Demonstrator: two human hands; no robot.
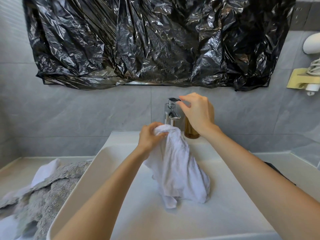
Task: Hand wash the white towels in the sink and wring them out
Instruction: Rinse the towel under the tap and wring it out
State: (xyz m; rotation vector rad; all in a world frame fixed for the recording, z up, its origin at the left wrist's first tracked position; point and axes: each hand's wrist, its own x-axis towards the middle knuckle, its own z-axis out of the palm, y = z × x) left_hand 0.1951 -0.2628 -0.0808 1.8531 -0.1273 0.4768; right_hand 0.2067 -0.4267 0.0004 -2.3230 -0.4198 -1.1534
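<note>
Both hands raised: left [150,135] grips towel [176,163], right [196,111] fingertips on tap [172,110].

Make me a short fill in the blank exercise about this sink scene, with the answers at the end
1. The left hand holds the white towel bunched at its ____ end.
2. The right hand reaches to the faucet ____.
3. The sheet covering the mirror is ____ plastic.
4. The amber bottle stands to the ____ of the faucet.

Missing words: top; handle; black; right
</note>
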